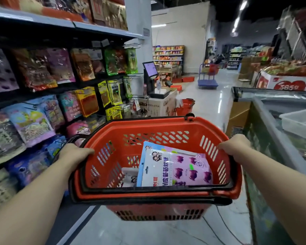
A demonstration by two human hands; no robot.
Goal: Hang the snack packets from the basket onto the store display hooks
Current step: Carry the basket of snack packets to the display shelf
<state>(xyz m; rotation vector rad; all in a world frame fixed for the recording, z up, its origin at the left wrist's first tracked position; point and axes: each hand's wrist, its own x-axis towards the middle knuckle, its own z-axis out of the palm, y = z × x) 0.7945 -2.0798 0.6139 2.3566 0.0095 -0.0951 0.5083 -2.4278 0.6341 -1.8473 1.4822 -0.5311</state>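
A person carries a red basket [155, 131] in a store aisle. The left hand [74, 153] grips the basket's left rim, fingers curled over the edge. The right hand [234, 147] grips the right rim the same way. Snack packets [175, 167] lie flat inside the basket, a purple one on top. Display hooks [131, 45] holding hung packets fill the shelving on the left.

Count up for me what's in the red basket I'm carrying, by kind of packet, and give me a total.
Purple grape gummy packet, lying on top: 1
Blue-edged packet beneath it, only its border showing: 1
White packet at the left, partly hidden: 1
Total visible in the red basket: 3
More may lie underneath; the top packet hides the basket floor.
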